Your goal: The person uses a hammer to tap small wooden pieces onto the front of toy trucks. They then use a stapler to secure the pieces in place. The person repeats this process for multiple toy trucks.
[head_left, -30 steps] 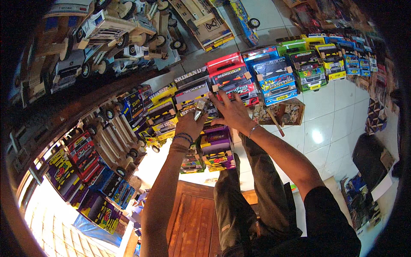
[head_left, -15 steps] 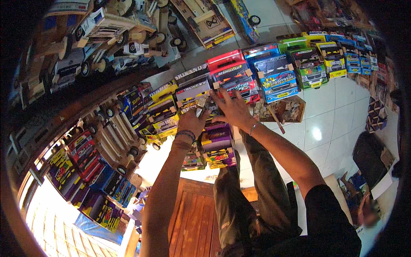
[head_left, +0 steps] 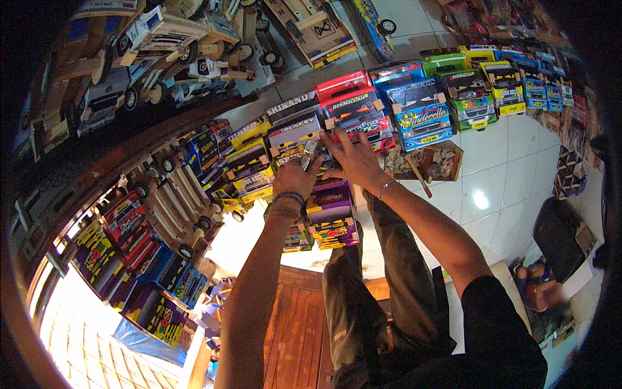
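Observation:
My left hand is closed around a small silvery metal tool, its kind hard to make out. The tool is up against the front of a grey and black toy truck cab. My right hand has its fingers stretched out, the tips at that cab's right edge by a small wooden block. Just right of it stands a red toy truck cab, then a blue one. A yellow toy truck cab is on the left. Below my hands sits a purple toy truck cab.
Green and yellow toy cabs continue the row to the right. A wooden box of scraps with a stick lies on the tiled floor. Wooden truck chassis are stacked at left. Another person is at far right.
My left hand and the silvery tool have shifted slightly right and up along the grey cab. My right hand stays nearly in place, fingers slightly closer together. The person at far right has changed posture.

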A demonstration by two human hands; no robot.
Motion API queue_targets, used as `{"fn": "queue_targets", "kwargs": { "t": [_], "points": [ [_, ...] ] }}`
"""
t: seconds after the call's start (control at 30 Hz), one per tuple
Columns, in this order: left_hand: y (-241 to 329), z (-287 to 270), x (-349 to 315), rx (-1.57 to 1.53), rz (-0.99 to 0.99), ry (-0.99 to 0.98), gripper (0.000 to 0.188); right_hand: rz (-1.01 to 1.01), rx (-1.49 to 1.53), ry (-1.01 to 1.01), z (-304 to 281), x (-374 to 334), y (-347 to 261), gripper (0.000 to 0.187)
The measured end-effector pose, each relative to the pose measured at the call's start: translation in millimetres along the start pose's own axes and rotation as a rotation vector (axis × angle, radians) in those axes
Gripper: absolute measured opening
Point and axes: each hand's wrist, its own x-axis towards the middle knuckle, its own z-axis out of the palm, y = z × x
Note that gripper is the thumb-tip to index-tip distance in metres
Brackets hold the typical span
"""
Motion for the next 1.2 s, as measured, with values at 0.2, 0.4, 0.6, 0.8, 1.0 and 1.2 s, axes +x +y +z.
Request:
{"fn": "queue_targets", "kwargs": {
  "t": [0.2,0.4,0.6,0.8,1.0,1.2],
  "points": [
    [5,-2,-1,0.026,-0.082,-0.042,0.083,0.003,0.021,-0.012,2,-1,2,0.104],
    [6,0,-2,0.035,-0.058,0.023,0.079,-0.035,-0.069,0.109,11,0,3,0.111],
    [-33,-5,-12,-0.038,0.230,0.037,0.067,-0.011,0.009,0.117,4,-3,-3,0.109],
    [-112,-48,-9,0.270,0.358,-0.034,0.066,-0.146,0.032,0.048,11,2,-46,0.098],
    [-132,-68,16,0.427,0.292,-0.043,0.061,-0.127,-0.033,0.050,37,22,-77,0.097],
    [-126,-69,38,0.408,0.409,-0.066,0.060,-0.115,-0.068,0.109,43,27,-73,0.093]
  ]
}}
